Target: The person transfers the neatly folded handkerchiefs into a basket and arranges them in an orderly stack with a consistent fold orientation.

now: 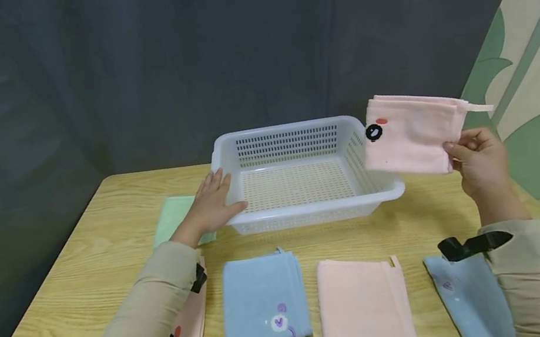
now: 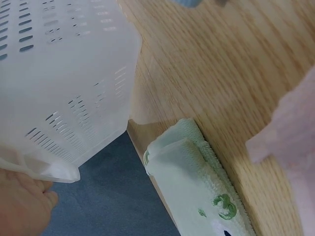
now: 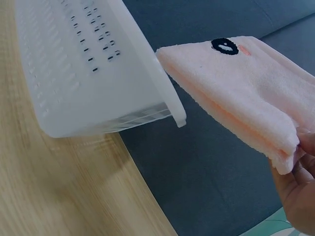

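My right hand (image 1: 483, 159) holds a folded pink towel (image 1: 412, 136) up by its lower right corner, thumb on the near face. The towel bears a black-and-white embroidered patch and a hanging loop. It hovers beside the right rim of a white plastic basket (image 1: 303, 209), also seen in the right wrist view. At the basket's left rim, my left hand (image 1: 208, 202) rests with its fingers spread and its thumb over the front corner. Inside the basket no towel shows. A folded green towel (image 2: 192, 177) lies behind the left wrist, partly hidden in the head view.
Along the near side of the wooden table (image 1: 88, 264) lie a blue towel (image 1: 258, 289), a second pink towel (image 1: 363, 308), another pink one (image 1: 193, 318) partly under the left sleeve, and another blue one (image 1: 471, 301) partly under the right sleeve. A dark curtain (image 1: 229, 50) hangs behind.
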`<control>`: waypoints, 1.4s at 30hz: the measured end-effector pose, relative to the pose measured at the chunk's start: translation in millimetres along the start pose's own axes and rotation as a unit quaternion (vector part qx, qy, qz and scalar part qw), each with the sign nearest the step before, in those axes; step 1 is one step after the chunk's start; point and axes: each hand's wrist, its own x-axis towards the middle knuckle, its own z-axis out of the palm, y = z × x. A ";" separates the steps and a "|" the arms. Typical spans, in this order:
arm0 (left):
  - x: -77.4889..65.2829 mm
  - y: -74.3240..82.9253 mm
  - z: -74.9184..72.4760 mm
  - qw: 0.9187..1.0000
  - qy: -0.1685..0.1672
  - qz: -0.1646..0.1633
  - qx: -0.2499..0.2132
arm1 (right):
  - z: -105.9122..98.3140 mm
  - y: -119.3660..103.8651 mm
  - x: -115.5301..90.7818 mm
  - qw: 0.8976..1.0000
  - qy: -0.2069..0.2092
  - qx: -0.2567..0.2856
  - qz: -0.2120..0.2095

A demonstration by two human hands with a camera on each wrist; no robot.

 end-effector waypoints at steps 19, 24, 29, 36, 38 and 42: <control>1.0 2.3 -1.6 1.000 -0.001 -0.006 0.015 | 45.2 -6.1 -33.0 0.999 -0.028 -0.035 0.012; 1.2 1.5 -2.1 1.000 0.000 -0.006 0.015 | 78.5 -31.9 -64.2 0.998 -0.054 -0.011 0.026; 1.2 2.2 -1.8 1.000 0.002 -0.003 0.017 | 50.4 2.5 -33.1 0.996 -0.079 -0.003 0.043; 0.7 4.7 -3.0 1.000 -0.002 -0.009 0.016 | 78.5 -11.8 -51.6 0.996 -0.070 -0.047 0.020; 0.4 5.2 -2.8 1.000 -0.002 -0.009 0.016 | 79.6 -10.8 -51.1 0.995 -0.085 -0.049 0.021; -0.1 6.4 -2.6 1.000 -0.003 -0.010 0.014 | 75.9 -3.6 -45.8 0.991 -0.100 -0.083 0.017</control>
